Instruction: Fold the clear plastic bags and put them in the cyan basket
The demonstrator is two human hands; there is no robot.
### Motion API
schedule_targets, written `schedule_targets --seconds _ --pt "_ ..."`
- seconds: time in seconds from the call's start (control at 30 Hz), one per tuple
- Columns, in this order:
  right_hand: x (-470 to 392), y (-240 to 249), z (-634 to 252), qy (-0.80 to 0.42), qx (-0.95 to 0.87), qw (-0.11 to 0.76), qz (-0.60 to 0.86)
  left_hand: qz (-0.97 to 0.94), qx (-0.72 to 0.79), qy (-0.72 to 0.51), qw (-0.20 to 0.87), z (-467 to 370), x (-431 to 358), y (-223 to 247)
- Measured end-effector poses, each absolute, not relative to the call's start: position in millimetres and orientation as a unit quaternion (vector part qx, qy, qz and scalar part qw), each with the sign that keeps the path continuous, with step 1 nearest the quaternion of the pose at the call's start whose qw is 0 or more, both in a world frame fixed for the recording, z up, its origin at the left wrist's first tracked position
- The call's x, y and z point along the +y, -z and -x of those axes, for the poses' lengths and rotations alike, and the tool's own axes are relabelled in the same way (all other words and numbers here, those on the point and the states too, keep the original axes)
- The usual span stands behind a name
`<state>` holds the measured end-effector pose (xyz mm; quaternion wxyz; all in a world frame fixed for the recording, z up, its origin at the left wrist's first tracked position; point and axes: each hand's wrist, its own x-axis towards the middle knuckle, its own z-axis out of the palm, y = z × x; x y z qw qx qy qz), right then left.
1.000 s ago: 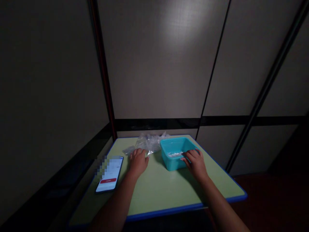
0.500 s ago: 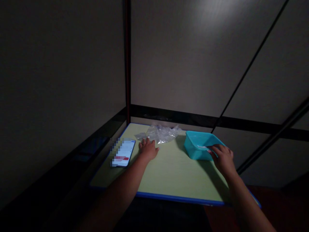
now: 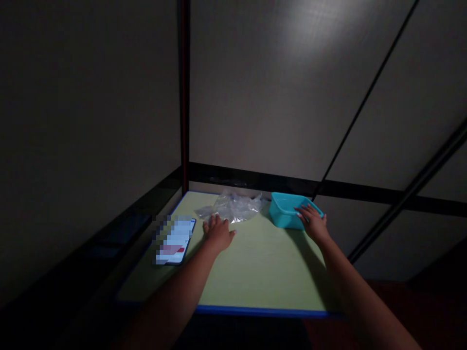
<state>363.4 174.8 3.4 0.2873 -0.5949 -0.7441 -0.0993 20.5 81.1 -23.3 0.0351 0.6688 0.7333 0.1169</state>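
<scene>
My left hand [image 3: 218, 234] lies palm down on the table, fingers spread, its fingertips at the near edge of a crumpled clear plastic bag [image 3: 239, 208]. It holds nothing that I can see. At the right, my right hand [image 3: 314, 222] is at the near right rim of a turquoise plastic basket [image 3: 282, 218]. Its fingers reach over the rim and appear closed on it. The basket stands upright near the table's back edge. Its floor and anything on it are hidden from this angle.
A lit smartphone [image 3: 177, 241], partly blurred out, lies face up left of my left hand. The pale green table [image 3: 251, 272] has a blue edge. Panelled walls [image 3: 251, 97] rise behind it and at the left. The room is dim.
The basket has shifted back, away from me, along with my right hand. A white patch by my right fingertips no longer shows. My left hand stays by the bag; the view has shifted slightly.
</scene>
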Motion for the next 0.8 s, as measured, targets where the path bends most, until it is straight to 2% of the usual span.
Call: schedule_targets --seconds 0.4,0.47,0.6,0.8 --pt "192 -14 -335 0.109 -0.731 0.246 0.627 -0.690 0.715 -0.114 0.030 -20 84 25" --pt "185 -14 -329 0.137 -0.719 0.263 0.628 -0.672 0.730 -0.120 0.018 -20 84 23" --pt "161 -21 -301 0.201 -0.680 0.358 0.608 -0.637 0.756 -0.152 0.011 -17 87 18" --pt "126 -26 -238 0.163 -0.776 0.336 0.509 -0.611 0.779 -0.140 0.018 -11 88 17"
